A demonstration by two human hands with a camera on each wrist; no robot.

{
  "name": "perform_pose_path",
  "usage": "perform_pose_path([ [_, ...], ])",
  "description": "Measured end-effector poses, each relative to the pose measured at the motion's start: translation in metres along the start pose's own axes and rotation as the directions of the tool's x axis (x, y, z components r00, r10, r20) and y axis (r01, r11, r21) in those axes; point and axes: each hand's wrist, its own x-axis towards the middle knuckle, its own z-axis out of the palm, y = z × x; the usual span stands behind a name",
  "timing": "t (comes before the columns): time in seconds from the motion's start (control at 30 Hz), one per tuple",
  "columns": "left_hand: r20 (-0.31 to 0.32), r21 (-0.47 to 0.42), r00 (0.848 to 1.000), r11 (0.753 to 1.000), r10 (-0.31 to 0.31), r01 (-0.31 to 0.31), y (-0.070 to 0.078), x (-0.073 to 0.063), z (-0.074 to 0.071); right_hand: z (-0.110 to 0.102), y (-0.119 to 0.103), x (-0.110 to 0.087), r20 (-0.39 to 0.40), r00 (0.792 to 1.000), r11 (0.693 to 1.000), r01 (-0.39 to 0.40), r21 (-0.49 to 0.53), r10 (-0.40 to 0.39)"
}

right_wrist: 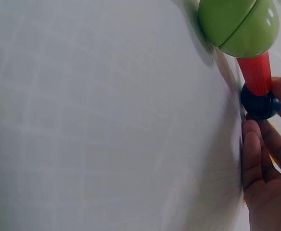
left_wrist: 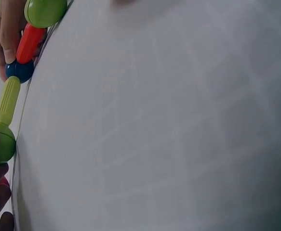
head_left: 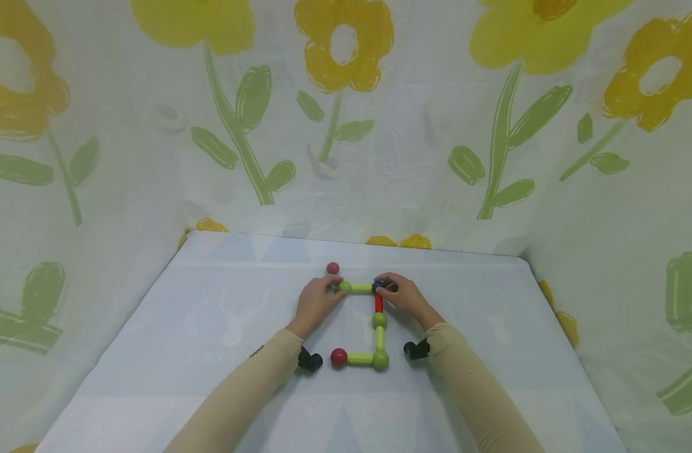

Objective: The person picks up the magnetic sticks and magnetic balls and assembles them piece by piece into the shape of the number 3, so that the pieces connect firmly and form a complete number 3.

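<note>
In the head view my left hand (head_left: 318,302) pinches a green ball (head_left: 345,287) between thumb and fingers. A yellow-green rod (head_left: 361,288) joins that ball to a dark blue ball (head_left: 378,286), which my right hand (head_left: 405,296) pinches. From the blue ball a red rod (head_left: 379,303) runs toward me to another green ball (head_left: 379,320). Another yellow-green rod (head_left: 380,340) leads on to a nearer green ball (head_left: 380,360). There a sideways rod (head_left: 360,358) ends at a red ball (head_left: 339,357). The right wrist view shows fingers on the blue ball (right_wrist: 259,103) below the red rod (right_wrist: 256,73).
A loose red ball (head_left: 333,268) lies just beyond my left hand. The pieces lie on a pale patterned table (head_left: 170,340). Flower-printed cloth (head_left: 408,157) stands behind and at both sides. Black wrist devices (head_left: 310,361) sit by both forearms.
</note>
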Motion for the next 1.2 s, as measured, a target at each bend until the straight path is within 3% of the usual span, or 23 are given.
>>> perform_pose_path([
  [1.2, 0.021, -0.064, 0.999, 0.998, -0.028, 0.029, 0.0014, 0.0030, -0.0042, -0.0030, 0.0088, -0.0061, -0.065, 0.995, 0.997, 0.079, 0.005, -0.078],
])
